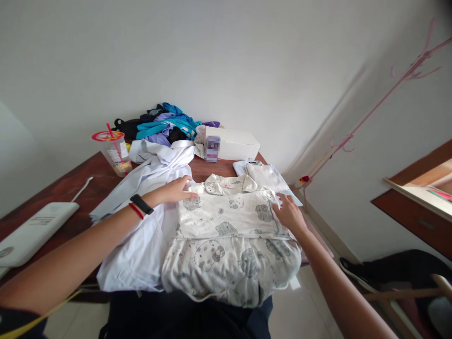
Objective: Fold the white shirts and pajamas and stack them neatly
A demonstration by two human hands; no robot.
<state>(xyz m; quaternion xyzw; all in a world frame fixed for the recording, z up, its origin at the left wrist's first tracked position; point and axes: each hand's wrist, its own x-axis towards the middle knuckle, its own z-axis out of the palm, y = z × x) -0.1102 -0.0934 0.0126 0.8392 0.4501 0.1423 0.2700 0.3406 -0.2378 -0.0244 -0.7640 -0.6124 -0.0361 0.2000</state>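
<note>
A folded white shirt (226,214) with a collar and grey cartoon cat prints lies in front of me, its lower part hanging over the table's front edge. My left hand (176,189) touches its left shoulder, thumb and fingers apart. On the opposite side, my right hand (290,214) rests at the shirt's right edge with the fingers slightly bent and spread. Beneath and beside the left forearm spreads a crumpled plain white garment (141,256). Behind the right hand sits a folded pale garment (263,173).
On the brown table (95,176) are a plastic cup (118,155) with a red straw, a white power bank (38,230) with a short cable, a white box (236,143) and a pile of clothes (169,125). A pink coat stand (367,120) leans across the right.
</note>
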